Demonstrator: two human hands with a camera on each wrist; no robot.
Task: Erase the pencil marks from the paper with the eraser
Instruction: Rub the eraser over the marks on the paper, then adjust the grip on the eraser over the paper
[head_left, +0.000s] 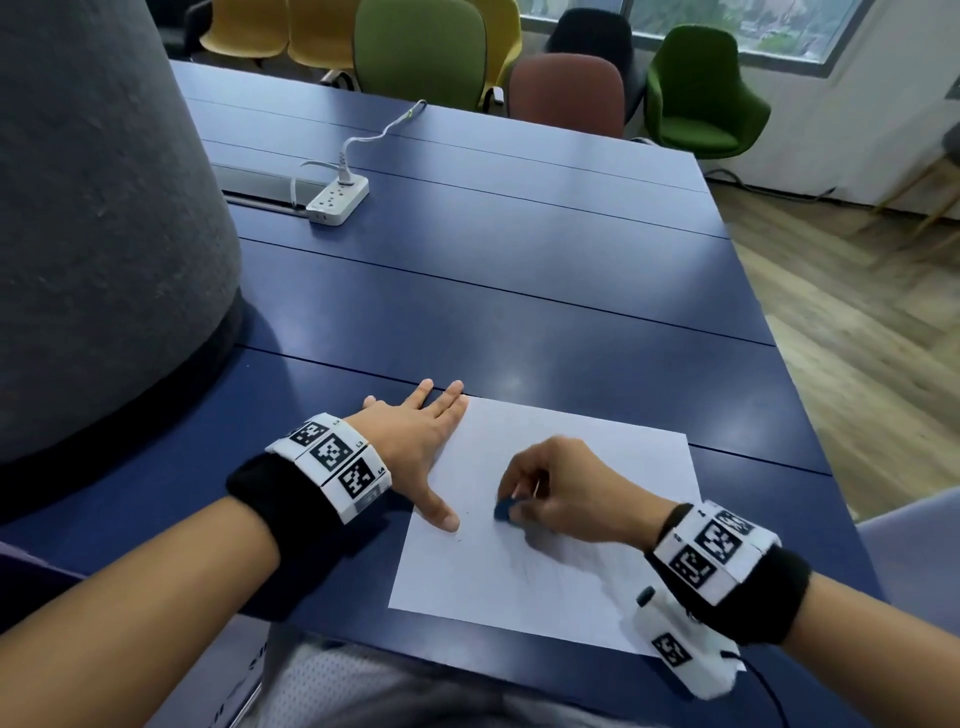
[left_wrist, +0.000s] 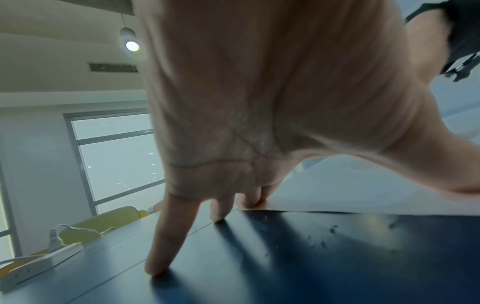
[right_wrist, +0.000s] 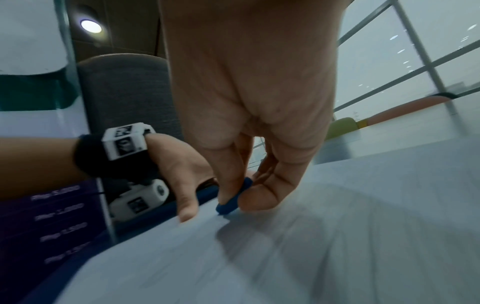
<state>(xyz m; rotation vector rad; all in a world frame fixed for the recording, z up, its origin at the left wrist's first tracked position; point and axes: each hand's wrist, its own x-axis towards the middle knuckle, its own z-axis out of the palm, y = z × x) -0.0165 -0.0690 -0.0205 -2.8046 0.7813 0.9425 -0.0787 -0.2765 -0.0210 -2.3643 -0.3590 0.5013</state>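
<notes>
Head view: the right hand (head_left: 561, 493) pinched a small blue eraser (head_left: 505, 510) between thumb and fingertips, its tip pressed to the white paper (head_left: 613, 457) near the sheet's left-centre. The left hand (head_left: 415, 441) lay spread and flat, thumb on the paper's left edge, fingers on the blue table (head_left: 519, 270). Faint grey pencil marks (head_left: 530, 566) showed nearer the body. Good erasing likely called for short, light strokes and firm bracing, lest the sheet crease.

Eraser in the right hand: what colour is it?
Blue. The eraser shows best in the right wrist view, pinched by the right hand.
</notes>
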